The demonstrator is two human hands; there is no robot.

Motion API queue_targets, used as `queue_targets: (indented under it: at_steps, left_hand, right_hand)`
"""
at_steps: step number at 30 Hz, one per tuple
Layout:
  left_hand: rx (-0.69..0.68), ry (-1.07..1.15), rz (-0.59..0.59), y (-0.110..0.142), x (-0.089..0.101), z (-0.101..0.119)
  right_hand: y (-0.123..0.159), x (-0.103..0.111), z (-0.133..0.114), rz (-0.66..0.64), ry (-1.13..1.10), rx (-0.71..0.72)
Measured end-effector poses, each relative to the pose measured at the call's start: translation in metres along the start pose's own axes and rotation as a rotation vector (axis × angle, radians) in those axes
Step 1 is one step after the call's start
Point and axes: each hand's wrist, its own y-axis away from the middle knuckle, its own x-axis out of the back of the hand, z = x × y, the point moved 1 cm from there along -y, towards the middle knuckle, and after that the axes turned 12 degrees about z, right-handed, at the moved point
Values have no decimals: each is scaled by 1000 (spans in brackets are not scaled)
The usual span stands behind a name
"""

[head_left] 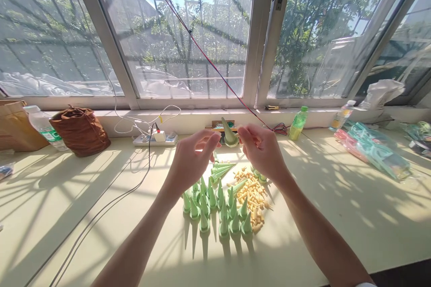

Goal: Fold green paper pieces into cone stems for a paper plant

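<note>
Both my hands are raised above the pale table point(67, 197). Between them is a single green cone point(229, 135), tip tilted up and to the left. My right hand point(261, 151) pinches the cone at its wide base. My left hand point(192, 158) has its fingers curled together close to the cone's left side; whether it touches the cone is unclear. Below the hands, several green cones point(215, 208) stand upright in a cluster. A few more cones point(222, 170) lie on their sides behind them. A heap of small tan pieces point(252, 195) lies to the right of the cluster.
A brown bag point(80, 131), a plastic bottle point(45, 129) and a paper bag point(13, 125) sit at far left. A power strip point(155, 138) with cables lies by the window sill. A green bottle point(298, 123) and clear bags of coloured plastic parts point(373, 149) are at right.
</note>
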Motion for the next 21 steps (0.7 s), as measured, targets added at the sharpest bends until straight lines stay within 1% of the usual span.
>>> queue_targets:
  at_steps: [1, 5, 6, 8, 12, 16, 19, 21]
  left_hand:
    - [60, 58, -41, -1, 2, -1]
    - [348, 250, -325, -2, 5, -3]
    - [394, 275, -377, -1, 5, -3]
    - [437, 320, -434, -1, 5, -2]
    - [433, 396, -475, 0, 6, -1]
    - [422, 410, -487, -1, 7, -2]
    - [392, 406, -458, -2, 6, -2]
    - [356, 378, -405, -3, 6, 0]
  right_hand:
    - [0, 0, 0, -6, -7, 6]
    - [2, 0, -4, -65, -16, 74]
    - [2, 0, -6, -77, -19, 96]
    - [3, -1, -7, -99, -22, 122]
    - [5, -3, -6, -129, -25, 126]
    - [5, -3, -6, -133, -4, 148]
    - [5, -3, -6, -139, 5, 145]
    - [4, -3, -6, -144, 7, 130]
